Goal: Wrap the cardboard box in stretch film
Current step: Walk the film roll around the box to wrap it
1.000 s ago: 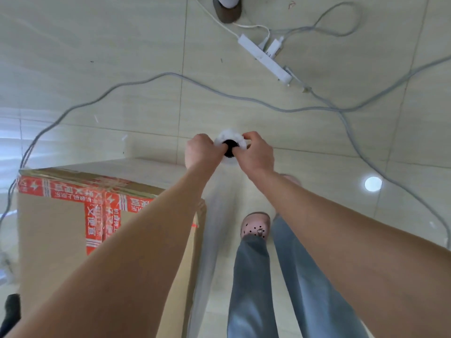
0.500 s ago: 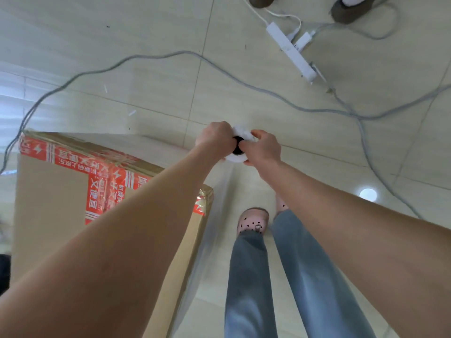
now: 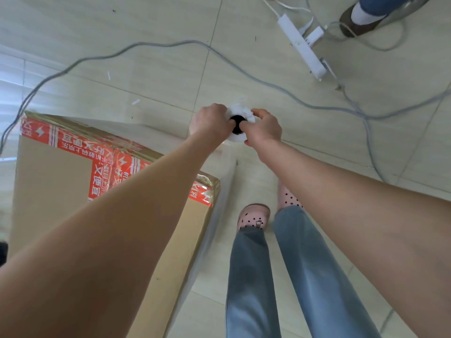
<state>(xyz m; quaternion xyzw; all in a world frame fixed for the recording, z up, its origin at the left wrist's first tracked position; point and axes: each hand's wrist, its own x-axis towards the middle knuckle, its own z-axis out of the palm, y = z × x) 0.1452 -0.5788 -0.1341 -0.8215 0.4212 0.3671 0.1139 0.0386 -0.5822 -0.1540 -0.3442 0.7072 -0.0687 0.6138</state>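
The cardboard box (image 3: pixel 61 191) stands on the tiled floor (image 3: pixel 146 69), and everything else can be placed against it. Just off its near right corner, a person holds a stretch film roll (image 3: pixel 238 125) upright, seen end-on from above, so only its white top and dark core show. The left hand (image 3: pixel 210 121) is closed on the side of the roll nearer the box, with fingers tucked toward the core. The right hand (image 3: pixel 264 129) grasps the far side of the roll, thumb at the core. Both grips look firm.

From the roll, a clear sheet of film (image 3: pixel 214 215) runs down and back along the box's right face, and it appears to lie against the cardboard there. A glossy sheen over the red printed tape (image 3: pixel 102 167) at the top edges and at the near corner suggests film already covers that band, though I cannot tell how many layers. The top panel looks bare cardboard.

So my judgement is that wrapping is under way, not finished: at least one side is covered, and the circuit continues around the corner. What remains is carrying the roll round the other faces, building overlap and tearing off the tail.

Beyond the box, a grey cable (image 3: pixel 170 45) trails across the tiles toward a power strip (image 3: pixel 301 47), well clear of it. Another person's shoe (image 3: pixel 361 18) is farther still.
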